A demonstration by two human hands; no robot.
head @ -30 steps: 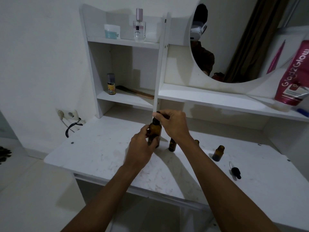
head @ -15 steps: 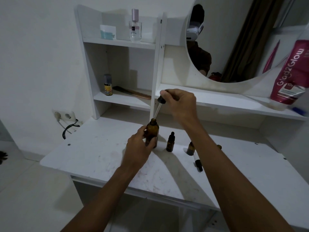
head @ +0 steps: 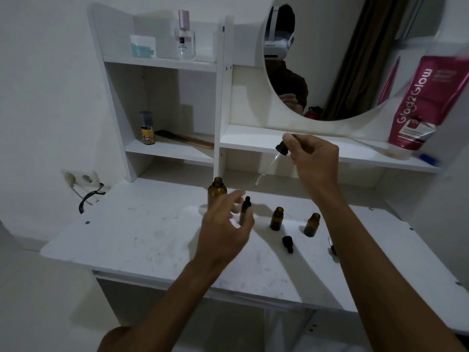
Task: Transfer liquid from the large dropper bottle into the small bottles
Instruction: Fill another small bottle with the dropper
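**Large bottle open, dropper lifted clear.** The large dropper bottle point(head: 217, 192), amber and uncapped, is seen standing upright toward the back of the white desk point(head: 142, 240). Its dropper point(head: 281, 148) is held above and to the right of the bottle, clear of the neck and tilted, with the glass tip pointing down and left. The black bulb is pinched by the fingers point(head: 295, 146) of the right hand point(head: 314, 158).

The left hand point(head: 224, 229) is shown just in front of the bottle, its fingers spread and relaxed, with nothing gripped. It is blurred, so contact with the capped small bottle point(head: 245, 207) behind it cannot be told.

Further right, the middle small bottle point(head: 276, 219) and the right-hand small bottle point(head: 312, 224) are stood open and apart. A loose dropper cap point(head: 288, 243) is laid on the desk just in front of them. Behind, a pink tube point(head: 426, 102) is propped on the long shelf point(head: 253, 141) under the round mirror point(head: 342, 59).
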